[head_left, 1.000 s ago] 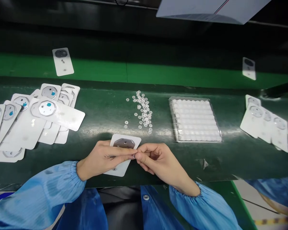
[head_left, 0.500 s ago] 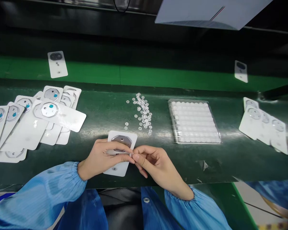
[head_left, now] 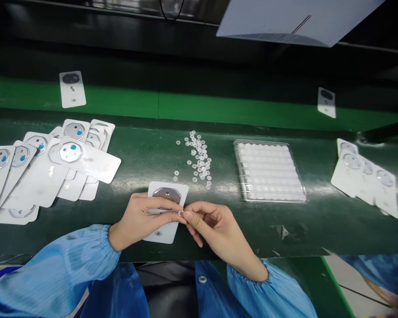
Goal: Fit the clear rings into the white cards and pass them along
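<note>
Green bench [head_left: 285, 229]: left hand [head_left: 142, 218] holds white card [head_left: 166, 234] (right hand [head_left: 212, 225] pinches ring [head_left: 181, 213]).

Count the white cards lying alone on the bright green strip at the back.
2. The left card lies at the far left of the strip; the right card lies near its far right. More may lie beyond the picture's edges.

We log a dark green bench [head_left: 146, 154]; at left lies a fanned heap of white cards [head_left: 36, 176]; mid-bench, a scatter of small clear rings [head_left: 199, 159]; just beside it, a clear tray [head_left: 270, 170]; far right, more cards [head_left: 365, 176]; at the near edge, a single card [head_left: 167, 194].
</note>
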The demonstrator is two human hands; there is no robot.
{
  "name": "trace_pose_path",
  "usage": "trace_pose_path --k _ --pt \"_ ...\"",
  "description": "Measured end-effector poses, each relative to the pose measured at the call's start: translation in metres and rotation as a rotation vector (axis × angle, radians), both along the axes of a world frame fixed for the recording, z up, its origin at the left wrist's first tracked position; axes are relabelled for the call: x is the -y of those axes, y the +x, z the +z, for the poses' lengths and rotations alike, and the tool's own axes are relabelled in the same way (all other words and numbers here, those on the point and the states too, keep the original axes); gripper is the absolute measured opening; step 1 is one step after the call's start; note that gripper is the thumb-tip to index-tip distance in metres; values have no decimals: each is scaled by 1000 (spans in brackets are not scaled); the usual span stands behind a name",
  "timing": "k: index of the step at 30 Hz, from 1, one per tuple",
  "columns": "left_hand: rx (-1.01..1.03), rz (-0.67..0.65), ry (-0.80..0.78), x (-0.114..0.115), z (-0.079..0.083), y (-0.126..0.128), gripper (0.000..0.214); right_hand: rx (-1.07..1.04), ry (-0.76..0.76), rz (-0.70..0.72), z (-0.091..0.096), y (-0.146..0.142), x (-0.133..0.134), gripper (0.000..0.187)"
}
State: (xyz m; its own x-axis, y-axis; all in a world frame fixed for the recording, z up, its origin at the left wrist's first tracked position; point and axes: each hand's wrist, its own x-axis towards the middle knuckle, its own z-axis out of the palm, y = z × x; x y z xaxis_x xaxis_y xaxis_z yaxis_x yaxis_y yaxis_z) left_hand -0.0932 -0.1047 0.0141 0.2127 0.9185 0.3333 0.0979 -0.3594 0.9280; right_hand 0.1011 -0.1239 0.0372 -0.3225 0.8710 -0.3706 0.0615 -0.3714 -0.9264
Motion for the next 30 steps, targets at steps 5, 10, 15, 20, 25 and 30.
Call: trace_pose_path --k 5,10,15,20,25,30 --pt "-10 -15 -79 3 -3 -3 23 134 195 -146 6 -5 -4 30" --pt "135 -44 -317 10 -11 -5 46 324 481 -207 4 -15 -10 19" --pt "156 -64 -406 9 -7 -5 74 357 530 -167 -1 -20 -12 16" --pt "106 -16 -366 7 -5 -6 54 295 451 -118 2 -18 -13 17" --pt "121 -27 -400 5 -4 -5 40 245 427 -103 4 -18 -13 21" --pt "132 -61 -374 4 -1 -5 46 214 360 -93 5 -17 -13 25"
